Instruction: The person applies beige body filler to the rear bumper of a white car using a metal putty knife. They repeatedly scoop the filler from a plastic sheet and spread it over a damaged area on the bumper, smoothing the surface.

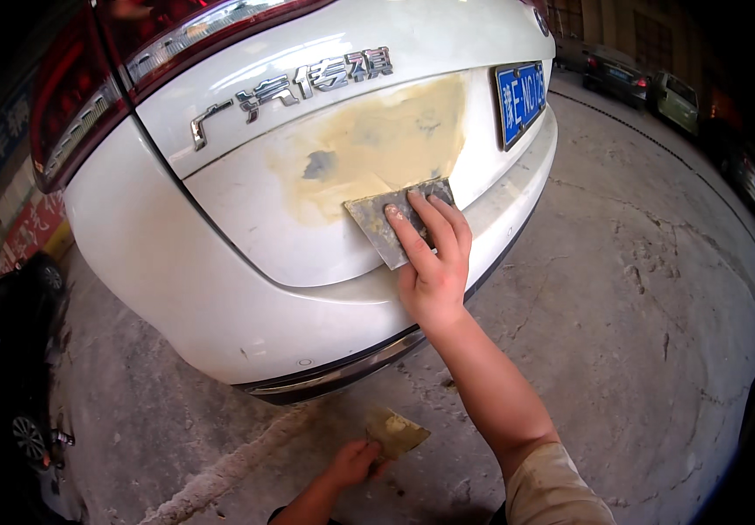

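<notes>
Yellowish body filler (377, 144) is smeared in a wide patch on the white tailgate (242, 214), with a few grey spots showing through. My right hand (439, 267) grips a flat grey metal putty spreader (376, 229), fingers spread over its face. The spreader's upper edge meets the lower border of the patch; the thumb behind it is mostly hidden. Low in the view, below the bumper, my left hand (353, 464) pinches a small flat putty scraper (402, 433) coated with yellowish filler.
A white bumper (517, 214) juts out below the tailgate. A blue licence plate (520, 102) sits right of the patch, chrome lettering (316, 83) above it, and a red tail light (80, 114) at upper left. Several parked cars (615, 74) stand on the concrete floor (622, 289).
</notes>
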`<state>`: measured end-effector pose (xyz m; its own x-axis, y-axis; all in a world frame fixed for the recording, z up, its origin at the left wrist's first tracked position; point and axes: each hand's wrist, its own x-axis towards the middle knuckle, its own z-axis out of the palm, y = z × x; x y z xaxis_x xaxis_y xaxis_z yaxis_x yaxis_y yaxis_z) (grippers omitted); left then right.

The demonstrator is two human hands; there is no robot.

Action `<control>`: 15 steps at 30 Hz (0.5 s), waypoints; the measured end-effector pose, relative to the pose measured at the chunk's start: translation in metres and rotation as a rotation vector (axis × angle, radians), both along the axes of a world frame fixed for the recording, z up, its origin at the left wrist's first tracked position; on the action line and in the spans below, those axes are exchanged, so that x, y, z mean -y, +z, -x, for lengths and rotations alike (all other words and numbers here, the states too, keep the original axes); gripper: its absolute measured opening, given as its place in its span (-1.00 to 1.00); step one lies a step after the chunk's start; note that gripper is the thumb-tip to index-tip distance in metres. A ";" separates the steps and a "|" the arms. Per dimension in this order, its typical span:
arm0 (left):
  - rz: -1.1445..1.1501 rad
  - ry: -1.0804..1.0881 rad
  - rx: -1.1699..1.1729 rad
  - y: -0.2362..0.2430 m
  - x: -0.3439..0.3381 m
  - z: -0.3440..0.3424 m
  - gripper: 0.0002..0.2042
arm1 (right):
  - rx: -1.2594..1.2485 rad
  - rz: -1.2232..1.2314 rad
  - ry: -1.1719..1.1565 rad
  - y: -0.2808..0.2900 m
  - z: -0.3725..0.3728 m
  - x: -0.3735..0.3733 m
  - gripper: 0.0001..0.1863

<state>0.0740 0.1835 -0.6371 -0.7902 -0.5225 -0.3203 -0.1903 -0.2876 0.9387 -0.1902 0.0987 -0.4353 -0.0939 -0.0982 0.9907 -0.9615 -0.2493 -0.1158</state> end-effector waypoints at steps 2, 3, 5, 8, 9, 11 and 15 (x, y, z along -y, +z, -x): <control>-0.099 0.011 0.043 -0.008 0.003 -0.004 -0.61 | -0.015 -0.019 -0.040 -0.003 0.000 0.000 -0.34; -0.093 0.023 0.036 -0.012 0.004 -0.005 -0.61 | -0.024 -0.028 -0.063 -0.005 0.000 0.000 -0.34; -0.086 0.050 0.016 -0.021 0.004 -0.006 -0.61 | -0.034 -0.043 -0.063 -0.009 0.000 0.001 -0.34; -0.105 0.004 -0.068 -0.031 0.010 -0.005 -0.61 | -0.054 -0.109 -0.067 -0.015 0.004 -0.005 -0.41; -0.111 0.017 -0.056 -0.032 0.010 -0.004 -0.61 | -0.060 -0.138 -0.068 -0.016 0.006 -0.009 -0.44; -0.119 0.048 -0.030 -0.029 0.012 0.000 -0.61 | -0.064 -0.183 -0.026 -0.020 0.010 -0.023 -0.43; -0.091 0.064 -0.039 -0.022 0.010 -0.002 -0.63 | 0.020 -0.131 0.297 -0.021 0.012 -0.068 -0.45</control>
<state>0.0763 0.1737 -0.6591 -0.7690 -0.5425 -0.3380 -0.1323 -0.3822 0.9146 -0.2020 0.1664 -0.4563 -0.0617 -0.2513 0.9659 -0.8460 -0.5004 -0.1842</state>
